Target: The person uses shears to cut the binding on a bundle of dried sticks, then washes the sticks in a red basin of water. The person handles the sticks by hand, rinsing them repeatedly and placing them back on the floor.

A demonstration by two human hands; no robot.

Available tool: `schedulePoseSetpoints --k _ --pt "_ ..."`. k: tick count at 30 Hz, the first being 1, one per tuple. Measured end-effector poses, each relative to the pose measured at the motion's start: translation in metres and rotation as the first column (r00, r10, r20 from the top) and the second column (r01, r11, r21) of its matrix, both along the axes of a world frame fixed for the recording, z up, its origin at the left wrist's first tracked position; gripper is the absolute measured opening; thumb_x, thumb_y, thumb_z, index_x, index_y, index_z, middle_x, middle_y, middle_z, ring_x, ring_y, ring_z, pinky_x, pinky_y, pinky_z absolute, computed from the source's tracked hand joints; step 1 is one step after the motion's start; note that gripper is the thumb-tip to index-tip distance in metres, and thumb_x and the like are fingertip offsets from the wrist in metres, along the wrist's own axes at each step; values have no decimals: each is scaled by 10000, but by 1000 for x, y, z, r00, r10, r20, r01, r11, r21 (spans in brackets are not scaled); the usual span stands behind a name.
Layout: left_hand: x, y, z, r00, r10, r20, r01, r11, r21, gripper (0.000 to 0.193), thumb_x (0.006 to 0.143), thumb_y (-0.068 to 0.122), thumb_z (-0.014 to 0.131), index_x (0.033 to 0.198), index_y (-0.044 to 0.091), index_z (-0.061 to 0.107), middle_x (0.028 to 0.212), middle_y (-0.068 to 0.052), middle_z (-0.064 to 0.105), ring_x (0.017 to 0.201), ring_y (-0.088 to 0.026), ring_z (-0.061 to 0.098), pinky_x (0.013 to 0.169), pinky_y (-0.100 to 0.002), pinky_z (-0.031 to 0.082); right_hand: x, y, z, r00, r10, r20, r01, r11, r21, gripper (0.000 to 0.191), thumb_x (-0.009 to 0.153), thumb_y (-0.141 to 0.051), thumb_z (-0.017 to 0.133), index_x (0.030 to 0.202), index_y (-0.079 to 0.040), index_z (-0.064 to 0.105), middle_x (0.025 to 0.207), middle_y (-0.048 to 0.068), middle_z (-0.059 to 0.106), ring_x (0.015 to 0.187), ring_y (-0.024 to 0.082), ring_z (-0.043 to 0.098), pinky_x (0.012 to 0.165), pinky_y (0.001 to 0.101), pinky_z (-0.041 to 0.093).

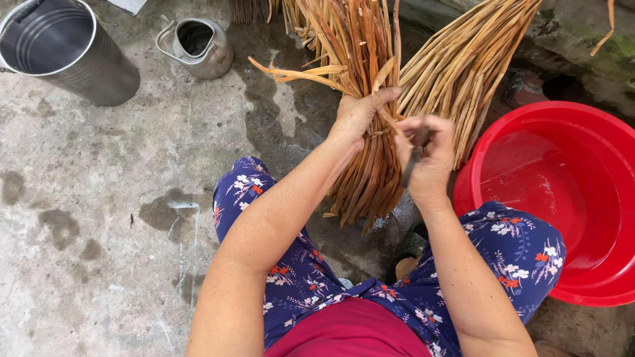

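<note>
the left hand grips the bundle of dry stalks, the right hand holds a dark tool at three o'clock of it; a slip could cut the fingers.

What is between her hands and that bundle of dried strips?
Nothing visible. The left hand already grips the bundle of dried strips directly. The right hand, holding a dark tool, presses against its side.

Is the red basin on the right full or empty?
Empty, apparently: the red basin stands upright and its bare inner wall and bottom show, with nothing lying inside.
</note>
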State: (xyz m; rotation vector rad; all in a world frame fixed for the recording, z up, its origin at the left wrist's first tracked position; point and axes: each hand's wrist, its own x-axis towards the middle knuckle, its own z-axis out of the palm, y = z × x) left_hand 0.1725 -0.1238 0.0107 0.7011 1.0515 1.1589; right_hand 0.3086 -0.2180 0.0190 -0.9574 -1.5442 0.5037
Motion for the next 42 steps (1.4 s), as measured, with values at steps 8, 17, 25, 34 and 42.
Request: schedulePoseSetpoints --k 8,17,25,34,42 --pt "4 7 -14 946 -78 313 35 989 141 479 705 180 894 1103 2 696 1015 -136 695 954 -273 647 857 -482 500 -7 -2 2 889 -144 434 112 989 99 347 892 64 772 1161 -73 601 1089 81 698 1008 272 667 846 369 548" --pt "1 6 -11 991 -116 -73 103 981 -162 588 675 329 919 1094 -34 725 1042 -183 731 1046 -319 689 993 -479 520 0 9 -4 964 87 253 55 862 -504 336 899 -41 765 1174 -86 579 881 78 684 786 205 646 751 349 523" --pt "3 12 -15 988 -94 124 95 996 -3 550 702 208 907 1142 -69 729 1014 -137 731 844 -227 687 703 -354 554 -7 0 -4 927 -57 371 77 996 -38 357 862 74 751 1157 -54 596 985 90 665 856 211 679 738 337 538" --pt "5 16 -19 971 8 238 -21 998 55 478 758 61 861 1195 -40 696 1051 -111 736 853 -188 716 709 -329 606 -10 -1 0 866 -251 433 117 943 313 491 743 104 790 1155 -114 639 852 84 626 784 281 639 696 397 514" --pt "-3 23 -13 956 108 274 -134 988 81 439 793 42 799 1211 -20 681 1077 -72 746 906 -203 728 783 -341 623 -26 -20 -2 994 46 102 -20 971 -240 358 862 73 759 1140 -62 579 904 28 662 772 125 647 666 335 556"
